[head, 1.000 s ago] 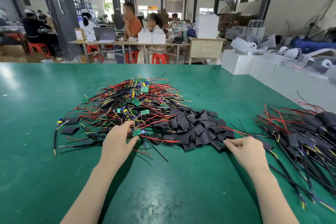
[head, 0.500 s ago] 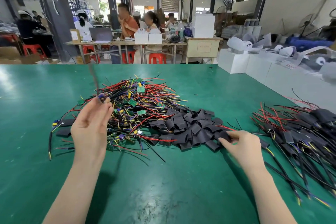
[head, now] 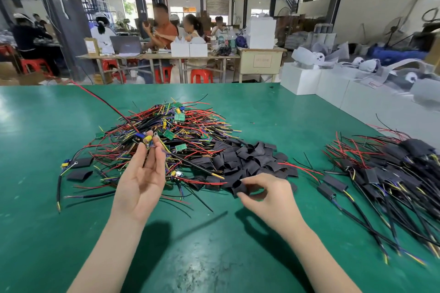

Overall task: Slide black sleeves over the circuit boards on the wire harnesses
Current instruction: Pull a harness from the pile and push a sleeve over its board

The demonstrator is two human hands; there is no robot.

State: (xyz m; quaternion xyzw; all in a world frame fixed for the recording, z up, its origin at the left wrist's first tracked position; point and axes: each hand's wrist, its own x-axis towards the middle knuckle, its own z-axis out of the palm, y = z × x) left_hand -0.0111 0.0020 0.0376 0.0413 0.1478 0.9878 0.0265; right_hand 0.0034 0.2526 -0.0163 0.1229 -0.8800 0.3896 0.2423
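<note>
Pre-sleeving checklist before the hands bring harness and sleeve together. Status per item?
1. Harness held: left hand pinches one wire harness at its fingertips, lifted off the pile of unsleeved harnesses. Ok.
2. Sleeve picked: right hand pinches one black sleeve at the edge of the sleeve pile. Ok.
3. Sleeve mouth open: cannot tell.
4. Circuit board on the held harness exposed and facing the sleeve: cannot tell, fingers hide it.
5. Held harness free of the pile: its red wire trails up and left, other leads unclear. Cannot tell.
6. Finished pile apart, on the right: ok.
</note>
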